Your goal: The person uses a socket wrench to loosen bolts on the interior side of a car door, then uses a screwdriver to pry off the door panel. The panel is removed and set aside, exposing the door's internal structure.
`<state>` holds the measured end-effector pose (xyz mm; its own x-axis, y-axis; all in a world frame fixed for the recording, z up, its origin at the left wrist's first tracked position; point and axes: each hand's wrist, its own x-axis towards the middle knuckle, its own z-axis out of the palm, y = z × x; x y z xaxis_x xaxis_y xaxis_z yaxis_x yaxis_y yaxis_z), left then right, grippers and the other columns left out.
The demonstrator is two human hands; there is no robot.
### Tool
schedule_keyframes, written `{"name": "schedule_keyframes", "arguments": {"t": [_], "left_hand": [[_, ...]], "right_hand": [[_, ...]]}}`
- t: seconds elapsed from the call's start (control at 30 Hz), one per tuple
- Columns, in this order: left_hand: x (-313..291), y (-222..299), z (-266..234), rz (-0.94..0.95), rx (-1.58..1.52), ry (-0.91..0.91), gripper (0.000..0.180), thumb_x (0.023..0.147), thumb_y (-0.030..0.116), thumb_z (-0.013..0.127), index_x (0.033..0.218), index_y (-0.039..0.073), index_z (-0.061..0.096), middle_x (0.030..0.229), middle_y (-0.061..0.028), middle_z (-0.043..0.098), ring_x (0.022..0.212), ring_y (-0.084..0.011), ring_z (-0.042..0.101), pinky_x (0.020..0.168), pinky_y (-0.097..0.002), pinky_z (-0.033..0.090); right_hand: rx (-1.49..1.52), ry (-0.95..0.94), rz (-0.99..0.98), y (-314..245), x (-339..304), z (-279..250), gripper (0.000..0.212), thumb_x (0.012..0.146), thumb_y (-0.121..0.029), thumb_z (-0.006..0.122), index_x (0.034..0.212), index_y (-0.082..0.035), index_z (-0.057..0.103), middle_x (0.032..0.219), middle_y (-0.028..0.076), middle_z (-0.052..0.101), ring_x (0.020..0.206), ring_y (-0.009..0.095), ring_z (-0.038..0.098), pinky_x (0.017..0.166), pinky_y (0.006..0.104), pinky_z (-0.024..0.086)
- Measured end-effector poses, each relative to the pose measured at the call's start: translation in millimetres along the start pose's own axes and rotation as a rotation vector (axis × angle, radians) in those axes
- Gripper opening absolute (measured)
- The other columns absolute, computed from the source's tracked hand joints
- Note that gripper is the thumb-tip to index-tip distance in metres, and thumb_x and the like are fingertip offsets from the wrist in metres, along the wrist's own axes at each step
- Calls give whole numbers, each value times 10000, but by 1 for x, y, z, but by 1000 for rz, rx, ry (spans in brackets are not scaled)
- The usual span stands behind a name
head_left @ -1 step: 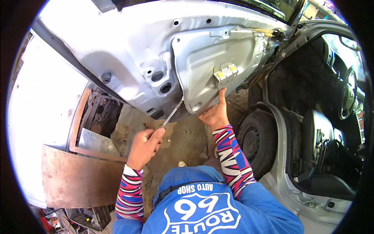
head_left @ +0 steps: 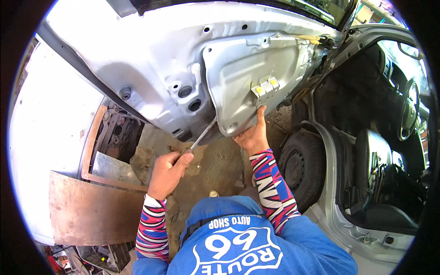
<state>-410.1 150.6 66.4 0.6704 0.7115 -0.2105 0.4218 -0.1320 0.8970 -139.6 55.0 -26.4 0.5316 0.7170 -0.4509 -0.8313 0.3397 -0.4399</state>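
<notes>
Our left hand (head_left: 166, 176) is closed around a slim tool with a metal shaft (head_left: 203, 134), which points between one and two o'clock from the fist; its tip meets the lower left edge of a grey molded panel (head_left: 236, 75), and we cannot tell how far it reaches behind. Our right hand (head_left: 253, 136) is partly spread under the panel's bottom edge, the thumb up toward twelve o'clock on its face, the other fingers partly hidden. The panel lies at twelve o'clock from that hand, against a silver car door (head_left: 142, 46). Just beyond the thumb, a pale block (head_left: 267, 95) with two yellow squares sits on the panel. At nine o'clock from the panel, the door shows a round black plug (head_left: 184, 91) just above a dark hole (head_left: 195, 105); at one o'clock, yellowish cables (head_left: 308, 38) run along the panel's top edge. From the right hand, a black tire (head_left: 314, 183) stands at four o'clock, and a steering wheel (head_left: 418, 98) shows through the doorway near three. From the left hand, a brown sheet (head_left: 91, 208) lies at eight o'clock, a white surface (head_left: 50, 114) at ten, and a dark crate (head_left: 120, 255) at seven. Both our forearms wear patterned sleeves (head_left: 152, 227).
</notes>
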Motion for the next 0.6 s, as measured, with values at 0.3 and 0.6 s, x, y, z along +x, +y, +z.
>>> {"name": "schedule_keyframes", "arguments": {"t": [0.3, 0.6], "left_hand": [[25, -11, -48, 334, 189, 222, 596, 893, 460, 764, 690, -43, 518, 588, -58, 372, 613, -107, 344, 518, -335, 328], [37, 20, -41, 196, 130, 148, 461, 917, 373, 748, 803, -62, 646, 607, -31, 503, 626, -81, 430, 555, -288, 382]], "right_hand": [[225, -43, -59, 10, 11, -17, 865, 842, -730, 638, 1476, -161, 486, 1523, 46, 493, 1406, 301, 445, 1160, 535, 346], [380, -319, -222, 17, 4, -49, 723, 847, -561, 740, 1412, -149, 558, 1414, 39, 603, 1331, 294, 520, 1155, 522, 352]]}}
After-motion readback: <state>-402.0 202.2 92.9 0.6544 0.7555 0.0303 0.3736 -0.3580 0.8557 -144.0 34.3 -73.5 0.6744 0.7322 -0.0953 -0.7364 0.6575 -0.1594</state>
